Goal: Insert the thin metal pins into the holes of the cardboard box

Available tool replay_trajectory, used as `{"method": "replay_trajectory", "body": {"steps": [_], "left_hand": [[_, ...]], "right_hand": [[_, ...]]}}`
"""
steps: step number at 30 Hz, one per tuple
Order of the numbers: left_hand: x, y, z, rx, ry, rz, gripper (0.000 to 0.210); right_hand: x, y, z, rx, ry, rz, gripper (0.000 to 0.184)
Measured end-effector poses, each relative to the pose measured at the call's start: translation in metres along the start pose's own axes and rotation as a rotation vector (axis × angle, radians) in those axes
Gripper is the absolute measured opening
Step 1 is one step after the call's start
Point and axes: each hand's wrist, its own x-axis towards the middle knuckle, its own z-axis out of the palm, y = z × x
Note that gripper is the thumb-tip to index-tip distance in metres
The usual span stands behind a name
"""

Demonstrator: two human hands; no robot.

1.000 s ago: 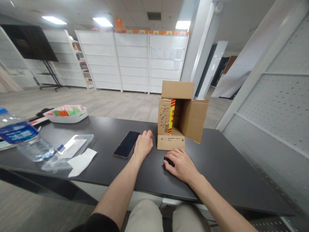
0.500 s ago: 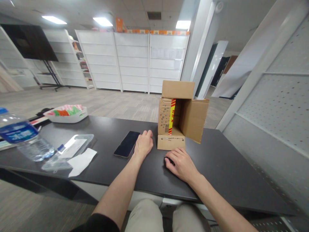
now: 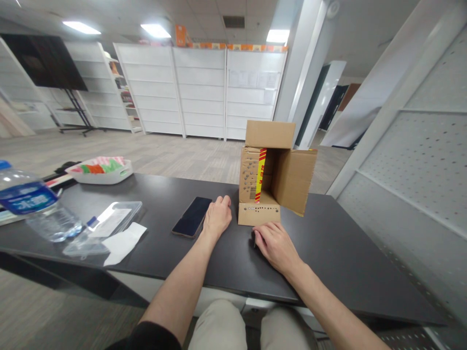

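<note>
My left hand [image 3: 218,217] rests on the dark table in a loose fist, with nothing showing in it. Just left of it, and very near the wrist, lies a black phone [image 3: 191,217]. My right hand [image 3: 276,245] is closed, thumb against curled fingers, just in front of a cardboard box. A small dark, thin bit shows by the thumb, too small to name. The open cardboard box [image 3: 249,177] faces me, with a yellow and red tape strip and several small round dots on its side. Its lower flap [image 3: 258,214] lies toward my right hand.
On the left stand a water bottle [image 3: 34,201] and a white basket [image 3: 109,176] with colourful packets. A clear plastic case [image 3: 126,214] and a white paper piece [image 3: 125,244] lie near the front edge. A perforated panel [image 3: 416,160] borders the right side.
My right hand has drawn its fingers in more tightly and shifted slightly; a thin dark bit now shows by the thumb. My left hand has stayed in place.
</note>
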Motion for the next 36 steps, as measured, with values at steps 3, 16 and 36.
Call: {"method": "replay_trajectory", "body": {"steps": [3,16,36], "left_hand": [[0.000,-0.001,0.001,0.006,0.009,0.006,0.021],[0.000,0.001,-0.002,0.005,-0.011,0.001,0.021],[0.001,0.002,-0.002,0.006,-0.021,0.007,0.023]], "right_hand": [[0.000,0.001,0.000,-0.002,0.007,0.033,0.029],[-0.001,0.000,-0.005,0.100,0.109,0.051,0.030],[0.005,0.019,0.000,0.360,0.255,0.319,0.031]]}}
